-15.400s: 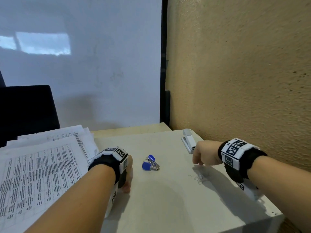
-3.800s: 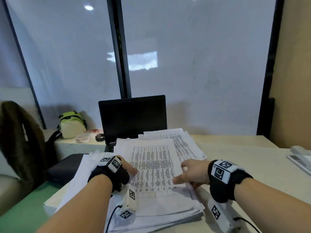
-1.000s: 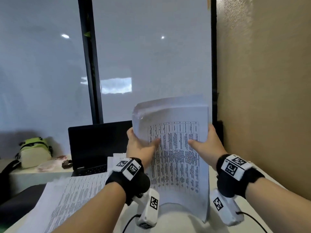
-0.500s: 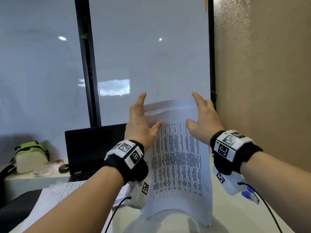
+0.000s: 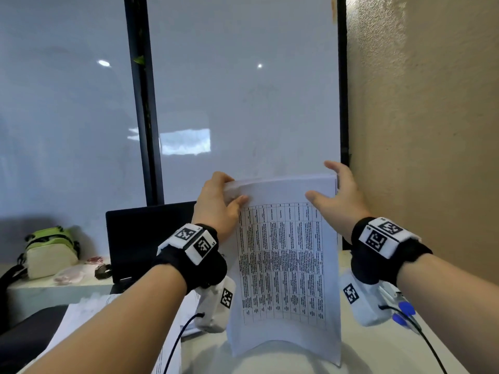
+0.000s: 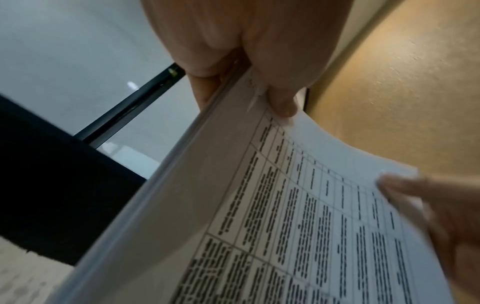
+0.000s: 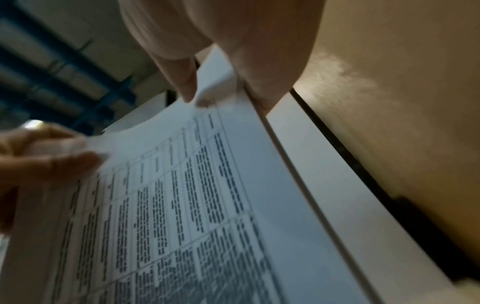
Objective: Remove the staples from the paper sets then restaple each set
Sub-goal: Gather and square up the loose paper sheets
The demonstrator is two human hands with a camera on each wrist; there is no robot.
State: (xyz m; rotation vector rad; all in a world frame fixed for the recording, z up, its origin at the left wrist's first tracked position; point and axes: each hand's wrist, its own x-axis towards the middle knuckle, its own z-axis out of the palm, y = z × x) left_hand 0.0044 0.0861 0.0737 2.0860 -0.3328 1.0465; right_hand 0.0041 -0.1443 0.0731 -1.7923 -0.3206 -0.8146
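Upright on the table [image 5: 383, 354], a paper set [image 5: 283, 265] printed with a dense table stands on its bottom edge, which bows forward where it meets the surface near the front edge. The left hand [image 5: 216, 209] pinches the set's top left corner, thumb on the printed face and fingers curled behind; the left wrist view shows the stacked sheet edges [image 6: 182, 156] clamped between them. The right hand [image 5: 337, 201] is at the top right corner with fingers spread and fairly straight, the thumb lying on the front sheet and the other fingers reaching over and behind the top edge; in the right wrist view the thumb tip [image 7: 187, 92] rests on the sheet beside the corner. A blue-handled staple remover [image 5: 403, 314] lies on the table toward its right edge, partly hidden under the right wrist. More printed papers [image 5: 89, 311] lie at the table's left side, with a dark laptop [image 5: 145, 238] behind them.
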